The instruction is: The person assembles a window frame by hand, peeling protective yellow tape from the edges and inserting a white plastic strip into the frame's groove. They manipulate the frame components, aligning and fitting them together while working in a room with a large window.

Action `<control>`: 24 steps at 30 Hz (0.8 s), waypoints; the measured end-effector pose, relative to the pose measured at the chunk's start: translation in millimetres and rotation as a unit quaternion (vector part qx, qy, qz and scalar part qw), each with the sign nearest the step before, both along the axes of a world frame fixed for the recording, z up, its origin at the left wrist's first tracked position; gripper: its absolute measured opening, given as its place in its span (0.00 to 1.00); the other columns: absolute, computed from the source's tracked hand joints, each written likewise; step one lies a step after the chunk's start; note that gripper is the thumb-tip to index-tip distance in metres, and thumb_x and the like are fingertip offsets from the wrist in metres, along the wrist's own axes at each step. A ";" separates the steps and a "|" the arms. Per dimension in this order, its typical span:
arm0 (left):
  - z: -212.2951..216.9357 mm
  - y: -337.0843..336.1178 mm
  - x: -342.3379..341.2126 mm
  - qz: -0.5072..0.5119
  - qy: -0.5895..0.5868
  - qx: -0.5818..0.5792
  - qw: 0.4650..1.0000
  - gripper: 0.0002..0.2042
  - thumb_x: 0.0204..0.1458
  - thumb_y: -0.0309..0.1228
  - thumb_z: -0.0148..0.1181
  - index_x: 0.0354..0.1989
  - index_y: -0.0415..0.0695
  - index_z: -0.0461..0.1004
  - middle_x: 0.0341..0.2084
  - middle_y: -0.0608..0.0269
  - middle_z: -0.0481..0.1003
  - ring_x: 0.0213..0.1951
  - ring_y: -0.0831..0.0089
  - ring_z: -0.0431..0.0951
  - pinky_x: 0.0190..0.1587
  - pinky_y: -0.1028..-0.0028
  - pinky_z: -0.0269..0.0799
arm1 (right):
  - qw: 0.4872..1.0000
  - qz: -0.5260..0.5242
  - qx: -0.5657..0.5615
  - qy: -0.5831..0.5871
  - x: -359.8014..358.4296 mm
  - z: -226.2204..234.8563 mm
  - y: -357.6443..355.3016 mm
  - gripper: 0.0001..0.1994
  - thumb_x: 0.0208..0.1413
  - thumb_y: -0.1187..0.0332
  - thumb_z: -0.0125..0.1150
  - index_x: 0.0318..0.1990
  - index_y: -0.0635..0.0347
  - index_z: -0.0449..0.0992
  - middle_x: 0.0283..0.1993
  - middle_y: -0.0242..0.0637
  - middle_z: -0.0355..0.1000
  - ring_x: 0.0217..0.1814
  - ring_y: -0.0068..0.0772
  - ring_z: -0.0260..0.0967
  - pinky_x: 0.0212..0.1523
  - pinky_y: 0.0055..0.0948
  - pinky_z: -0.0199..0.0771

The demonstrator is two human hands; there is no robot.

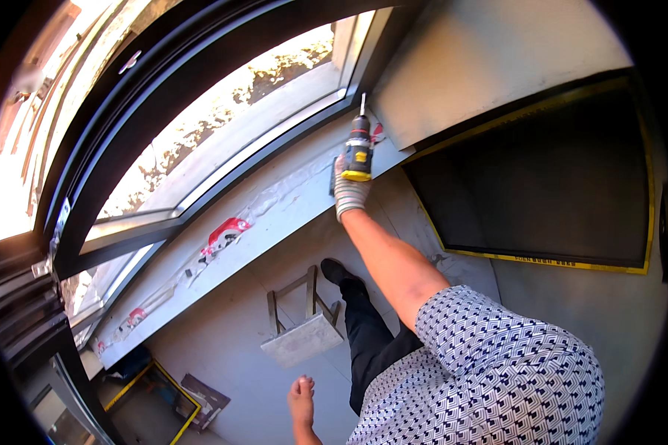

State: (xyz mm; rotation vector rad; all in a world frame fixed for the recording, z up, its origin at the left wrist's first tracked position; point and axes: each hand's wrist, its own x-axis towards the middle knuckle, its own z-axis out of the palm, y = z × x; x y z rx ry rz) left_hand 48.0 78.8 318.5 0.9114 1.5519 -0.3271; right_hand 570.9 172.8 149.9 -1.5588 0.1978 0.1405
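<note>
A yellow-and-black cordless drill point(358, 148) is gripped in my right hand point(351, 194), which wears a striped knit glove. My right arm is stretched far forward, and the drill points away from me. Its thin silvery bit point(363, 104) reaches up to the dark window frame point(355, 89) near the corner by the wall; whether the tip touches cannot be told. My bare left hand point(301, 400) hangs low beside my body, fingers curled in, with nothing seen in it. It is nearest to a small stool point(304, 341) on the floor.
A white sill point(267, 215) runs under the window, with red-and-white plastic scraps point(228, 233) on it. At right, a dark panel with yellow edging point(542, 178) leans by the wall. Another yellow-edged panel point(156, 400) lies lower left. An open sash point(67, 245) stands at left.
</note>
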 end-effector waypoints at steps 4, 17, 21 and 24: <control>-8.6 32.5 -7.7 0.090 -0.004 0.072 0.993 0.29 0.67 0.49 0.49 0.61 0.32 0.67 0.53 0.46 0.76 0.55 0.59 0.78 0.55 0.63 0.74 | 0.921 -0.058 0.369 0.109 -18.0 -20.1 3.2 0.16 0.56 0.63 0.65 0.47 0.58 0.69 0.41 0.36 0.72 0.41 0.34 0.73 0.46 0.38 0.77; -28.0 44.9 25.3 0.010 -0.060 0.019 0.998 0.28 0.67 0.48 0.50 0.61 0.33 0.67 0.53 0.45 0.76 0.54 0.56 0.79 0.55 0.61 0.75 | 0.890 0.114 -0.401 -0.184 -61.8 2.3 -76.5 0.29 0.50 0.62 0.66 0.59 0.53 0.62 0.56 0.55 0.64 0.56 0.61 0.65 0.56 0.53 0.69; -46.4 26.9 47.0 0.004 -0.082 -0.014 0.997 0.27 0.67 0.45 0.51 0.63 0.33 0.65 0.55 0.45 0.75 0.56 0.53 0.77 0.55 0.58 0.76 | 0.886 0.207 -0.414 0.021 -65.6 50.1 -169.5 0.23 0.57 0.56 0.60 0.59 0.51 0.68 0.63 0.48 0.65 0.62 0.52 0.67 0.60 0.45 0.71; -46.8 34.1 59.8 -0.037 -0.113 -0.022 0.993 0.26 0.68 0.44 0.48 0.64 0.33 0.65 0.57 0.44 0.73 0.59 0.52 0.75 0.58 0.56 0.74 | 0.898 0.130 -0.416 0.054 -57.7 59.5 -263.6 0.18 0.57 0.57 0.61 0.51 0.56 0.75 0.50 0.50 0.75 0.55 0.54 0.72 0.58 0.45 0.73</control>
